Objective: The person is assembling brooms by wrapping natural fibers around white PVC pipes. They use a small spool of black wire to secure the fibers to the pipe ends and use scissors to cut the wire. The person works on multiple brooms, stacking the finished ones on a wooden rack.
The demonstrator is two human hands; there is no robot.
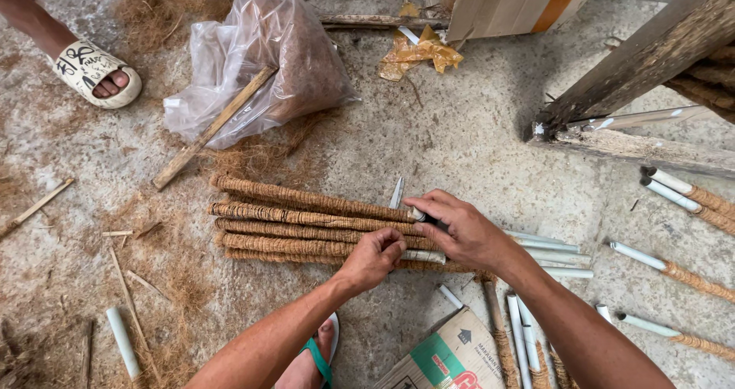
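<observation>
A bundle of several coir-wrapped poles (298,224) lies side by side on the concrete floor, their bare white pipe ends pointing right. My left hand (375,255) is pinched shut on the near poles, where the fibre wrapping ends. My right hand (459,228) reaches over the bundle from the right and grips a small dark object (430,219) at the poles' white ends; what that object is I cannot tell. A white pipe tip (396,192) sticks up just behind the bundle.
A clear plastic bag of brown coir fibre (268,52) with a wooden stick (210,129) lies behind. More wrapped poles (681,270) lie at the right, a wooden frame (651,60) above them. A cardboard box (452,358) sits near my foot. Another person's sandalled foot (92,71) is at top left.
</observation>
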